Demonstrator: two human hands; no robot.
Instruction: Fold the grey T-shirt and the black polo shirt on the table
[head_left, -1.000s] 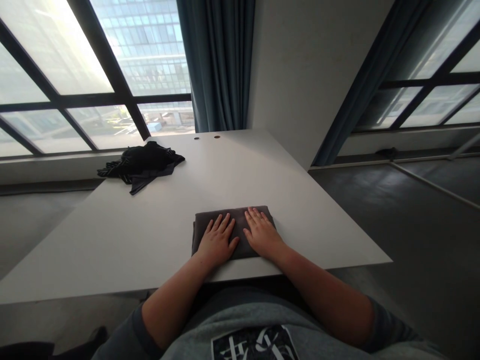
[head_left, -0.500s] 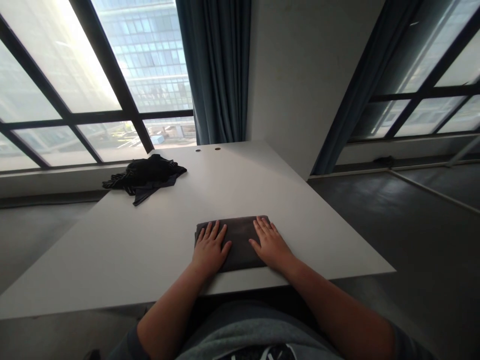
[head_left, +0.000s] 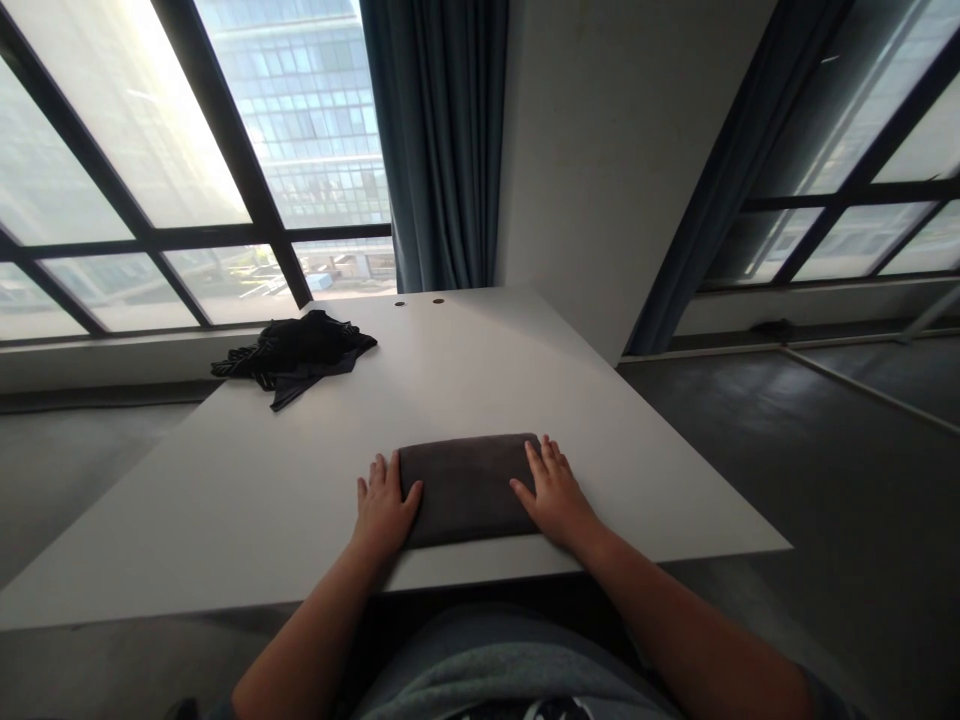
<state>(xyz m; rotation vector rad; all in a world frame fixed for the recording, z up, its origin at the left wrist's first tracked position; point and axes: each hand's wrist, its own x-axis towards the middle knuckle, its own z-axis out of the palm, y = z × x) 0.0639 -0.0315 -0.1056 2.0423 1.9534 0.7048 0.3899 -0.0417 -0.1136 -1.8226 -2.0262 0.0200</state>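
A dark grey folded cloth [head_left: 469, 490] lies flat on the white table [head_left: 225, 520], close to its front edge. It forms a neat rectangle, but I cannot tell what kind of garment or cloth it is. At its left edge rests my left hand [head_left: 384, 505], fingers stretched out, the thumb on the cloth and the other fingers mostly beside it. My right hand [head_left: 555, 495] lies over the right edge, fingers spread, with the thumb and a fingertip on the cloth. Neither hand grips anything.
A crumpled heap of black clothing [head_left: 304, 350] lies at the table's far left edge, partly hanging over it. Two small round holes [head_left: 438, 301] sit near the far end. Behind stand a blue curtain [head_left: 450, 150], a pillar [head_left: 600, 150] and large windows.
My left hand has slid left, from on top of the folded cloth to its left edge. My right hand has shifted slightly right. The cloth stays in place.
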